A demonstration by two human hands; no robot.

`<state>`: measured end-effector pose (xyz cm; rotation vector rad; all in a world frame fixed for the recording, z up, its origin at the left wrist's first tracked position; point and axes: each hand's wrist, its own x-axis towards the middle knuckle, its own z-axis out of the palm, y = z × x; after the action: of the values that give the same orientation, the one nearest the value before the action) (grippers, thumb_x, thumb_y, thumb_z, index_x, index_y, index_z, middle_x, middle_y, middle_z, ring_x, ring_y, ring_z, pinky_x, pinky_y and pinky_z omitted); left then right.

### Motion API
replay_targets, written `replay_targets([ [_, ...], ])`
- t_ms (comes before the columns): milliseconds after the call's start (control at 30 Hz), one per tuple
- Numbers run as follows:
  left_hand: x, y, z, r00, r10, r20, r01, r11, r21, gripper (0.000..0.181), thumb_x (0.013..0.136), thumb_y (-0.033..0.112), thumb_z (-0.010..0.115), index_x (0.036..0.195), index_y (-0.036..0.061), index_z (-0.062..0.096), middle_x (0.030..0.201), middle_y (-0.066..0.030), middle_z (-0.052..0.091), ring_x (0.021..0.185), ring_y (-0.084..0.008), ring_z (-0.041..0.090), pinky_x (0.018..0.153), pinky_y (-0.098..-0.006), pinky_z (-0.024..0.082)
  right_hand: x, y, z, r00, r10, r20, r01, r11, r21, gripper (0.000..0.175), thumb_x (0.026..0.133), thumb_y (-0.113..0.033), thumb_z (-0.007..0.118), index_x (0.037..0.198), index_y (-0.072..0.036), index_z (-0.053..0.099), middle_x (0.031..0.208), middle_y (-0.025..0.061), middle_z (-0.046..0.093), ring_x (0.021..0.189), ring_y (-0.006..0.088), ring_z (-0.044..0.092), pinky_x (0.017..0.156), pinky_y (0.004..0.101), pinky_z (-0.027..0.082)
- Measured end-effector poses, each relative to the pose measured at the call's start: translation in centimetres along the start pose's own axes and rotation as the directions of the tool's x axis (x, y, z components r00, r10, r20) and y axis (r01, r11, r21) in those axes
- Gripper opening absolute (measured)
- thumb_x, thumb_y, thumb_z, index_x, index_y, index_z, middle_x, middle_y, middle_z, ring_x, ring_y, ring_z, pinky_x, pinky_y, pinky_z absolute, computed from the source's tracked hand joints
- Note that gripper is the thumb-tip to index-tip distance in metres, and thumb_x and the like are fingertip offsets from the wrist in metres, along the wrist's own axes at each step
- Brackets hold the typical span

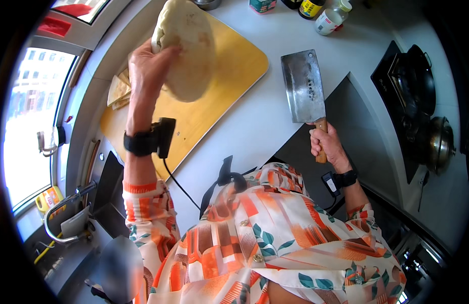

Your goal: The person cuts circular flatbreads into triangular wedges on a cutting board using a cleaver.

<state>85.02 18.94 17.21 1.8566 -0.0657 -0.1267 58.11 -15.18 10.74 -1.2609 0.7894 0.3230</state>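
Observation:
My left hand (149, 72) grips a round, pale flatbread (192, 57) at its edge and holds it up above the yellow cutting board (234, 68). The flatbread has faint browned patches and looks slightly blurred. My right hand (327, 142) is closed around the wooden handle of a Chinese cleaver (302, 87). Its broad steel blade points away from me, over the edge of the white countertop (257, 110). Cut flatbread wedges (119, 90) lie stacked on the board's left side, partly hidden behind my left forearm.
Bottles (333, 17) and a small tub (262, 5) stand at the back of the counter. To the right, a black wok (418, 79) and a lidded metal pot (440, 144) sit by the cooktop. A sink faucet (48, 224) is at lower left, beneath a window (38, 121).

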Motion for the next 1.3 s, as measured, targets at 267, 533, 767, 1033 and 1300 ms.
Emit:
replay_targets([
  [267, -7.9, -4.5, -2.4, 0.847, 0.515, 0.131, -0.425, 0.509, 0.748, 0.032, 0.072, 0.003, 0.067, 0.102, 0.0135, 0.068, 0.097, -0.0064, 0.064, 0.09, -0.0289, 0.062, 0.074, -0.0381, 0.052, 0.8, -0.6, 1.3, 0.998, 0.026, 0.062, -0.022, 0.998, -0.055, 0.025, 0.085, -0.006, 0.056, 0.111, -0.003, 0.053, 0.063, 0.0005, 0.047, 0.043, 0.0078, 0.043, 0.039, 0.0269, 0.041],
  [533, -14.6, -13.8, -1.9, 0.889, 0.437, 0.139, -0.36, 0.477, 0.802, 0.037, 0.073, 0.001, 0.062, 0.109, 0.01, 0.063, 0.105, -0.0066, 0.06, 0.101, -0.0275, 0.057, 0.087, -0.0396, 0.046, 0.2, -3.2, 3.4, 0.986, -0.029, 0.162, 0.062, 0.977, -0.204, 0.023, 0.085, -0.005, 0.055, 0.108, -0.002, 0.054, 0.063, 0.0005, 0.047, 0.043, 0.0078, 0.044, 0.039, 0.0271, 0.042],
  [767, -17.4, -15.3, -5.2, 0.972, 0.209, 0.104, -0.184, 0.41, 0.894, 0.061, 0.072, 0.0, 0.064, 0.131, 0.0091, 0.049, 0.131, -0.0143, 0.051, 0.118, -0.0354, 0.048, 0.102, -0.0439, 0.038, 0.4, -4.2, 4.6, 0.983, 0.004, 0.186, 0.056, 0.946, -0.318, 0.023, 0.086, -0.006, 0.057, 0.108, -0.001, 0.054, 0.063, 0.0005, 0.048, 0.041, 0.0081, 0.044, 0.04, 0.0269, 0.043],
  [1033, -18.6, -17.1, -5.2, 0.964, -0.034, -0.263, 0.165, 0.854, 0.493, 0.055, 0.079, 0.009, 0.069, 0.129, -0.0008, 0.05, 0.121, -0.0207, 0.057, 0.107, -0.0343, 0.056, 0.093, -0.042, 0.045, 1.6, -5.6, 6.8, 0.964, 0.017, 0.267, 0.13, 0.843, -0.523, 0.023, 0.086, -0.009, 0.057, 0.108, -0.003, 0.055, 0.06, -0.0022, 0.048, 0.042, 0.0066, 0.045, 0.039, 0.0258, 0.042],
  [1300, -17.8, -18.7, -5.5, 0.852, -0.344, -0.394, 0.436, 0.883, 0.174, 0.05, 0.082, 0.013, 0.068, 0.127, -0.0023, 0.052, 0.113, -0.0173, 0.063, 0.092, -0.0247, 0.064, 0.079, -0.0355, 0.052, 2.8, -9.0, 9.9, 0.954, -0.067, 0.291, 0.275, 0.577, -0.769, 0.018, 0.082, -0.013, 0.057, 0.098, -0.005, 0.06, 0.062, -0.0042, 0.048, 0.045, 0.0055, 0.044, 0.04, 0.0247, 0.042],
])
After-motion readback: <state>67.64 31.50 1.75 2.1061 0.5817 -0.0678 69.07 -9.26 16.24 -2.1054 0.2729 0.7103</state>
